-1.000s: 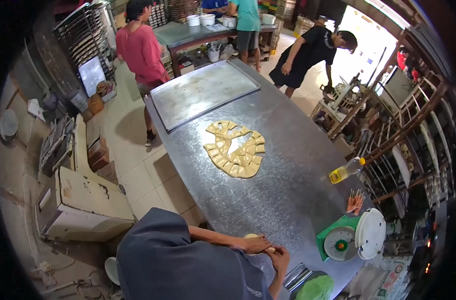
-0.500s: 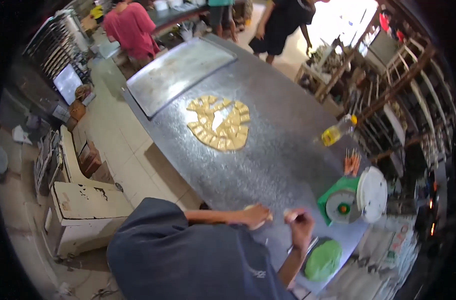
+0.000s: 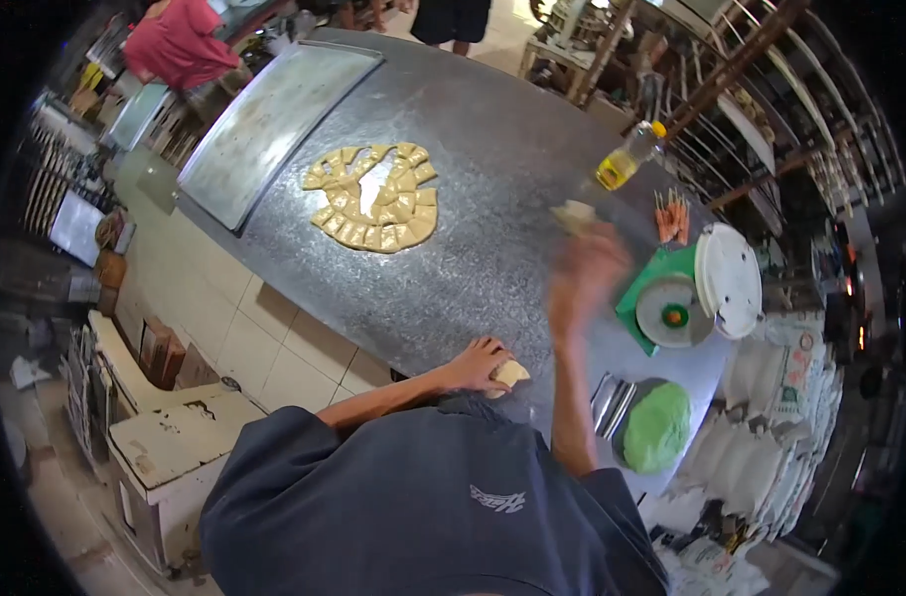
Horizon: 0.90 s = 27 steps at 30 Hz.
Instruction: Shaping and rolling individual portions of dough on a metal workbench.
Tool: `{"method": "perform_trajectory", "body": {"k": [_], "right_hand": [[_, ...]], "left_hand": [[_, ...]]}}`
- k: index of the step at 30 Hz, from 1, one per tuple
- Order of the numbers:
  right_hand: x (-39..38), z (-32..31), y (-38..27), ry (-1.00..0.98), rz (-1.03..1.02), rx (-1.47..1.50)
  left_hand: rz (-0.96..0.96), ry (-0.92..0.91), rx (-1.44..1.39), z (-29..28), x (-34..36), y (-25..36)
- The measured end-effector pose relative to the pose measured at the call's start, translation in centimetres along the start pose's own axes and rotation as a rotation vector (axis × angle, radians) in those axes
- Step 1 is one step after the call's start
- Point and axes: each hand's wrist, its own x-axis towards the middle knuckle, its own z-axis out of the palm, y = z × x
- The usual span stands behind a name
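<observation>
Near the table's close edge, my left hand (image 3: 476, 365) is closed around a lump of pale dough (image 3: 511, 374). My right hand (image 3: 592, 260), smeared by motion, reaches out over the table with a small pale piece (image 3: 575, 213) at its fingertips, which looks like dough. Farther left, many cut pieces of yellowish dough (image 3: 409, 206) lie in a rough ring on the metal tabletop (image 3: 473, 268). To the right of my right forearm rests a mound of green dough (image 3: 657, 427), with metal tools (image 3: 615, 405) beside it.
A green scale (image 3: 668, 306) with a round pan stands at the right, by a white lid (image 3: 731, 280). Behind it are orange-handled sticks (image 3: 671, 217) and a bottle of yellow oil (image 3: 629, 157). A large metal tray (image 3: 279, 124) covers the far left. A person in red (image 3: 180, 45) stands beyond.
My right hand has moved forward, away from my left hand, carrying the pale piece. My left hand still grips its dough. The whole view has shifted and turned.
</observation>
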Motion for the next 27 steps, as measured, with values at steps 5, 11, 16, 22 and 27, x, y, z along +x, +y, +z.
{"method": "perform_trajectory", "body": {"k": [5, 11, 16, 22, 27], "right_hand": [[-12.6, 5.9, 5.0, -0.545, 0.074, 0.265], [-21.3, 2.8, 11.4, -0.962, 0.514, 0.487], [-23.6, 4.0, 10.5, -0.711, 0.567, 0.610], [-20.7, 0.9, 7.8, -0.699, 0.520, 0.368], [-18.0, -2.2, 5.2, -0.687, 0.521, 0.296]], "left_hand": [[0.021, 0.054, 0.049, -0.2, 0.1, -0.1], [-0.030, 0.032, 0.035, -0.2, 0.2, 0.5], [0.022, 0.071, 0.076, 0.7, 1.1, 1.2], [0.057, -0.118, 0.279, 2.2, 2.4, 1.6], [-0.004, -0.139, 0.277, 2.8, 2.3, 1.7]]}}
